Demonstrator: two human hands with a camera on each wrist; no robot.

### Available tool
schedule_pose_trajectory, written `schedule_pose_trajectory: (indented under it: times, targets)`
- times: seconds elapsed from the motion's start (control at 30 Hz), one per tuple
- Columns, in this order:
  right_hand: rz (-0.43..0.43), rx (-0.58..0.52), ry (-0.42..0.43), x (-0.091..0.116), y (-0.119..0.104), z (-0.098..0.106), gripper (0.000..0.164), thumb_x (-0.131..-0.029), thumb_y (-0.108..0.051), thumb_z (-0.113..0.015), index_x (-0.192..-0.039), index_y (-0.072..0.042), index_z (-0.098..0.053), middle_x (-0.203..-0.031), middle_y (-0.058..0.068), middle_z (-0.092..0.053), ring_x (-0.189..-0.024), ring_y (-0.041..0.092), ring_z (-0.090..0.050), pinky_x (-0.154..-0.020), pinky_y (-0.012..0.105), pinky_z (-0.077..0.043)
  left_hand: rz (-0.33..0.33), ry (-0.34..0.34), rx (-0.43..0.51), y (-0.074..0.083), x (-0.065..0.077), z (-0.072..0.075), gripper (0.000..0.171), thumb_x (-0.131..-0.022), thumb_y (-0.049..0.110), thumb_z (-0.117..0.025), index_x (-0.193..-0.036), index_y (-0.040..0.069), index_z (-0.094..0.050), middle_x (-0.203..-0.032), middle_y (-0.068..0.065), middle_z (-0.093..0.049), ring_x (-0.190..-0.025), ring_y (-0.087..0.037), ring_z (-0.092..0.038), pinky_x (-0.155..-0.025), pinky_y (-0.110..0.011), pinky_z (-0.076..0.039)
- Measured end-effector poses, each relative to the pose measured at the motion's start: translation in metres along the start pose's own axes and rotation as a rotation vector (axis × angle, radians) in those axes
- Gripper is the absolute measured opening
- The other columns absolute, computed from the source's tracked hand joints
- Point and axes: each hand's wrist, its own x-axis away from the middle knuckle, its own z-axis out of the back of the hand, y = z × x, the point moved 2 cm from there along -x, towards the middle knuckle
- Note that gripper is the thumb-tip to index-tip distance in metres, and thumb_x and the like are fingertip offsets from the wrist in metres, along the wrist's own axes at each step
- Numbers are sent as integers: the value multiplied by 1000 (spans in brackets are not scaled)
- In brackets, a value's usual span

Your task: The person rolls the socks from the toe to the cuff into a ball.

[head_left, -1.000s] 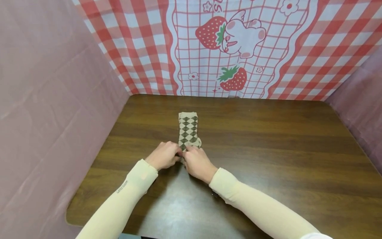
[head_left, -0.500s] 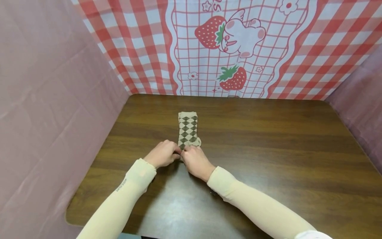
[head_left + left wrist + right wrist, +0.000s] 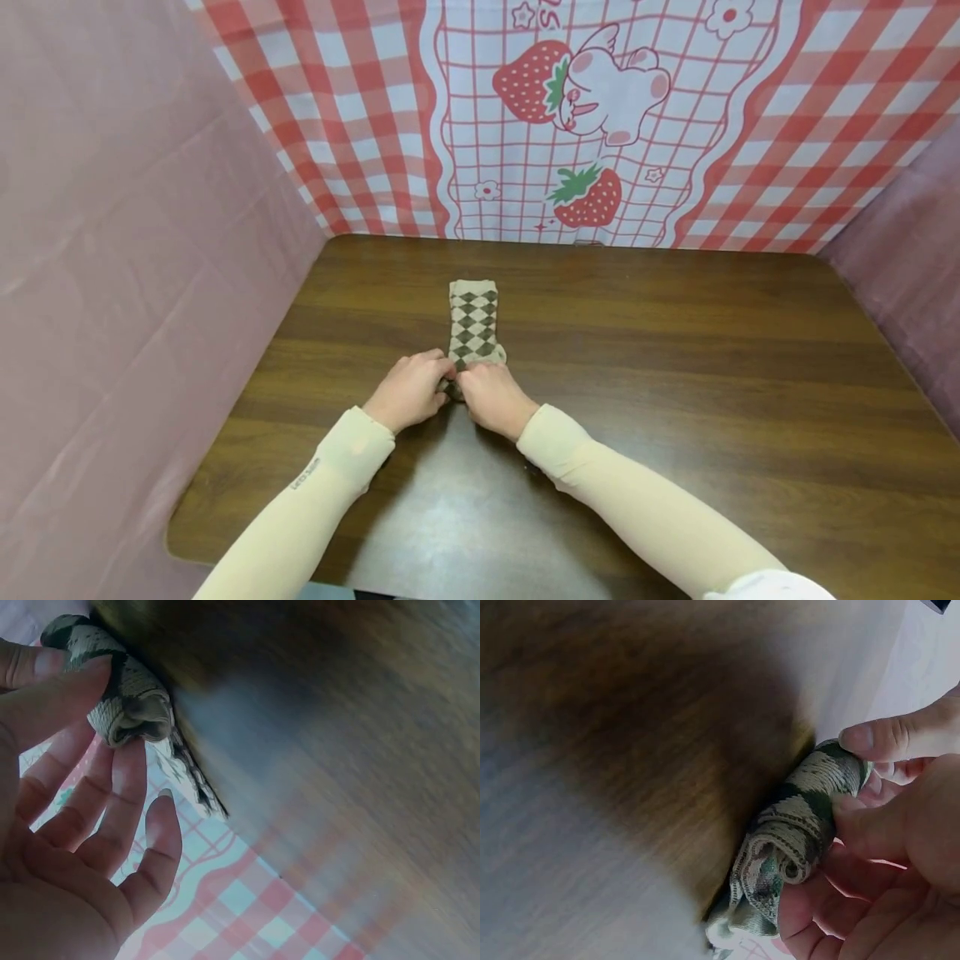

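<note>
Sock: your argyle sock (image 3: pixel 473 321) lies lengthwise at the centre of the head view, its cuff end toward the top of the frame and its near end rolled up under your hands.
Roll: the wrist views show it best, a tight coil of tan and dark knit (image 3: pixel 791 840); in the head view your fingers cover it almost wholly.
Left hand: your left hand (image 3: pixel 408 389), left of centre in the head view, pinches the roll's end, thumb over it and fingers (image 3: pixel 127 780) curled beneath, as the left wrist view shows.
Right hand: your right hand (image 3: pixel 491 396), just right of the left one, clamps the roll's other end between thumb and curled fingers (image 3: pixel 889 739).
Hands together: they touch or nearly touch above the roll; the head view does not settle which.
Counter: the dark wood counter (image 3: pixel 675 375) carries the sock; both wrist views blur it heavily, so no grain or edge reads there.
Cut off: your sleeves (image 3: pixel 300 508) leave the frame at the bottom edge.
Hard to make out: how many turns the roll has, and whether its underside rests on the counter.
Backdrop: a red checked cloth with strawberries (image 3: pixel 570 125) fills the top of the head view, with pink sheets (image 3: pixel 112 250) at the sides.
</note>
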Motion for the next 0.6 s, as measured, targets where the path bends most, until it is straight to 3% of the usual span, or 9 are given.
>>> schedule_pose_trajectory:
  times: [0.2,0.37,0.6]
  targets:
    - [-18,2,22,2,0,1,15,-76,2,-70,-68,-8,-62,-73,9,-61,-68,30,-63,-56,45,-52,-20,-21,-21,3,-5,0,14,-76,1,-79,-83,9,-71,-80,-4,-64,-74,-23,-65,-67,-39,-53]
    - [-75,19,10,7,-4,2,6,-82,-2,-69,-79,-6,-68,-86,9,-62,-81,29,-62,-66,45,-50,-40,-72,-42,1,-10,0,12,-78,3,-78,-78,11,-70,-80,-5,-66,-74,-24,-66,-68,-41,-53]
    - [-116,19,72,10,-9,3,8,-80,-5,-75,-82,-7,-67,-91,8,-58,-85,27,-57,-69,41,-44,25,-189,2,-2,-18,2,15,-84,5,-76,-75,14,-68,-80,-5,-68,-74,-22,-65,-68,-41,-53]
